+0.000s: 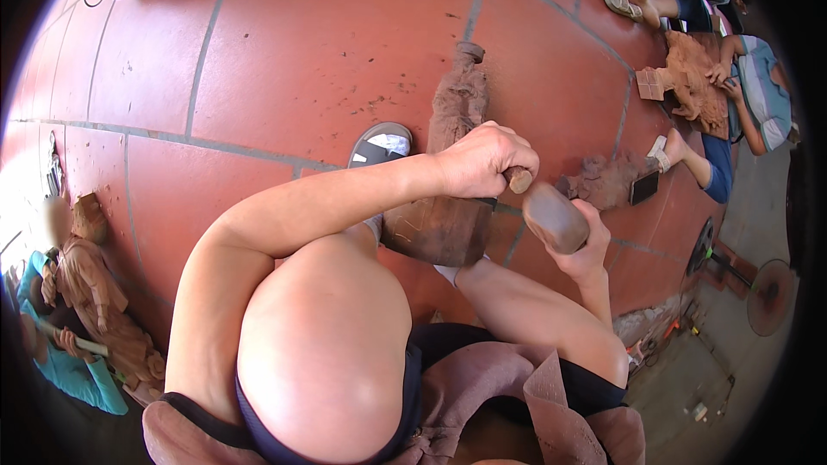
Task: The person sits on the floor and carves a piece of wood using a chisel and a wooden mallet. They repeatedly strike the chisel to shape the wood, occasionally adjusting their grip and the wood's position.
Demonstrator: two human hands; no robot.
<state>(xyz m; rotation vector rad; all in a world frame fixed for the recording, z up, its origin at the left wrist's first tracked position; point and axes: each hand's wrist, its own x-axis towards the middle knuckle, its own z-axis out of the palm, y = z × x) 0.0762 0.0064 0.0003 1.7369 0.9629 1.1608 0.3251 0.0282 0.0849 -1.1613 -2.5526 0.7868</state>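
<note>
A red floor of big clay tiles (319, 52) lies under the long, dark brown wood carving (458, 95). The carving stretches out in front of the person. It looks partly done: its far end has bumps, folds and a small round knob on top, but its near end is a plain, smooth block. So the block may be the part left to shape, or it may just be a base. One cannot tell which.

Well to the left of the carving is a tall, pale brown carved figure (90, 280). To its right is a rough, brown carved lump (603, 179).

Right of the carving, the right hand (591, 237) grips a smooth, rounded brown wooden mallet (554, 218), which is blurry. Over the carving, the left hand (487, 159) is closed around a round, light brown wooden handle (519, 179). Its other end is hidden.

No brand, label or word can be read. The carving's block has only thin, pale lines.
</note>
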